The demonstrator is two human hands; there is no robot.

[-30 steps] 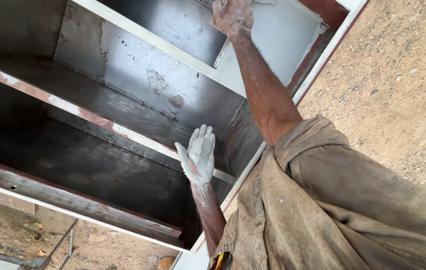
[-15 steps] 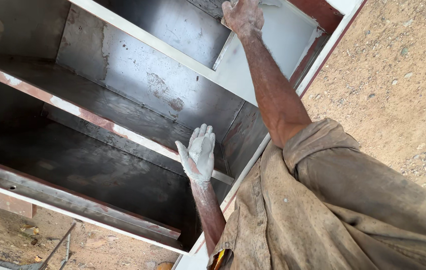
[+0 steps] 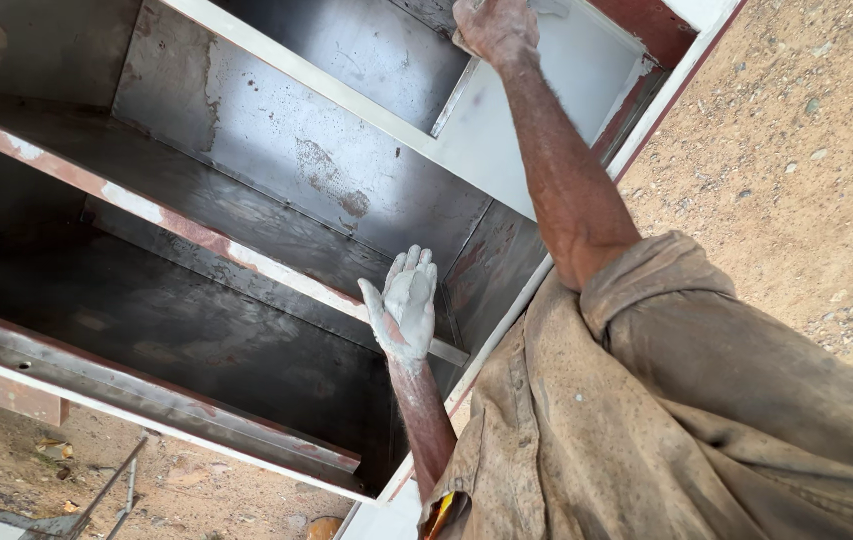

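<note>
While your left hand (image 3: 404, 305) sits flat near the middle of the frame, fingers together and pointing up, palm caked in grey-white dust, it's pressed on the end of a rusty metal divider bar (image 3: 196, 235) that runs up toward the left edge. It grips nothing, it's just an open palm leaning on the bar where it meets the side wall (image 3: 491, 270) of the cabinet.

Your right hand (image 3: 494, 28) is way up at the top centre, arm stretched out long, knuckles curled over something against the pale grey painted panel (image 3: 546, 110). Could be a rag or a pad under there, honestly can't tell, the hand covers it and the frame edge cuts it off.

Around both hands you've got the big open steel cabinet (image 3: 246, 120), dark inside, with white-edged shelves crossing diagonally. Another bare shelf edge (image 3: 146, 400) runs along the lower left. Your dusty brown shirt sleeve (image 3: 706, 370) fills the lower right, and sandy gravel ground (image 3: 806, 150) shows on the right.
</note>
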